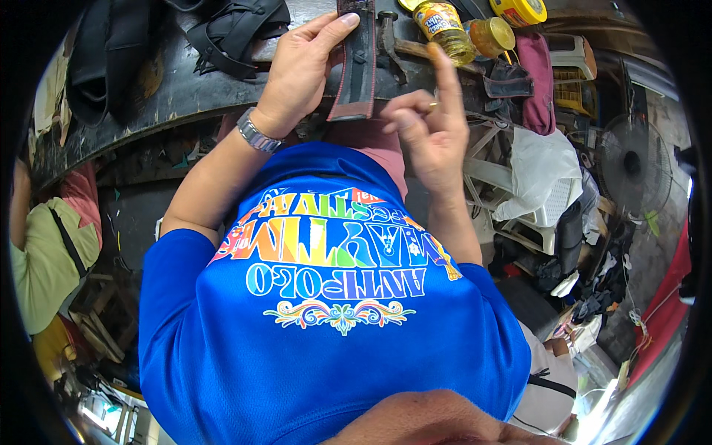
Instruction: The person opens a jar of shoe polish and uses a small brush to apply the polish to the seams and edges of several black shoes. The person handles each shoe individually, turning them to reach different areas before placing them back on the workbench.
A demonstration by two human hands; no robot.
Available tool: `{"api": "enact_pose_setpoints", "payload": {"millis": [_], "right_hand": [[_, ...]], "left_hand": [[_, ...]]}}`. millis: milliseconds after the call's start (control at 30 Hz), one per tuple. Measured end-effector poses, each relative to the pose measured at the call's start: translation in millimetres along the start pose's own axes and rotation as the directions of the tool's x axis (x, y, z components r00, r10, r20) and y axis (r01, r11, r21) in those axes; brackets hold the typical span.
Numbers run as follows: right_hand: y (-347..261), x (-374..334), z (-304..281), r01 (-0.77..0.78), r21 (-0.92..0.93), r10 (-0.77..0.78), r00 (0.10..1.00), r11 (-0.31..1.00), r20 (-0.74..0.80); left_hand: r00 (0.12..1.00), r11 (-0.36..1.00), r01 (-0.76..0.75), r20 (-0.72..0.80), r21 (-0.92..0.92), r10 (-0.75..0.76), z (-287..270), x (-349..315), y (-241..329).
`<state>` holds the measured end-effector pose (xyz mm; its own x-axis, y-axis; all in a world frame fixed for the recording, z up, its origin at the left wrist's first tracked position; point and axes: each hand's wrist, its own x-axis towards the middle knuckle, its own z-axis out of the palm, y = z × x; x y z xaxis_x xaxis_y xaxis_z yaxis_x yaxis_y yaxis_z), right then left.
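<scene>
My left hand (305,65) grips a flat black strap piece (356,74) with red stitching along its edges, thumb on top. The strap's lower end points toward me at the table's near edge. My right hand (434,126) is raised to the right of that end, apart from it. Its index finger stretches upward with a brownish smear on the tip, while the other fingers are bent and slightly blurred. Nothing shows in that hand. Just right of the strap lies a hammer (390,44) with a metal head. A labelled glass jar (441,28) stands beyond my right fingertip.
On the black table (178,111) sit black straps (239,35), a yellow-lidded jar (492,37), a yellow tub (519,9) and a maroon cloth piece (537,81). A white plastic chair (547,208) and fan (632,162) stand right. Another person's light-green shirt (50,259) shows left.
</scene>
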<state>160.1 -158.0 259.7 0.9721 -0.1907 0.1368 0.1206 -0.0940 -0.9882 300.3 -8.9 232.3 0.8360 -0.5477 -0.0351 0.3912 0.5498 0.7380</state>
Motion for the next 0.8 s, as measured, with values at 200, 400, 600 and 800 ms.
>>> {"api": "enact_pose_setpoints", "payload": {"millis": [200,400,600,800], "right_hand": [[-2.1,1.8,18.4,-0.104,0.016,0.104,0.994,0.994,-0.015],[-3.8,5.0,2.2,-0.05,0.1,0.046,0.998,0.994,0.037],[18.5,12.2,-28.5,-0.099,-0.394,-0.023,0.956,0.914,-0.292],[33.7,22.5,-58.7,-0.244,-0.877,-0.048,0.956,0.414,-0.289]], "left_hand": [[0.996,0.992,-0.063,-0.059,0.114,0.07,-0.3,-8.4,-10.1],[0.92,0.851,0.294,0.113,0.435,-0.375,-11.8,-27.4,-3.6],[0.938,0.912,0.33,0.025,0.242,-0.346,-14.2,-24.6,-9.2],[0.924,0.912,0.358,0.063,0.198,-0.376,-12.6,-19.3,-7.7]]}}
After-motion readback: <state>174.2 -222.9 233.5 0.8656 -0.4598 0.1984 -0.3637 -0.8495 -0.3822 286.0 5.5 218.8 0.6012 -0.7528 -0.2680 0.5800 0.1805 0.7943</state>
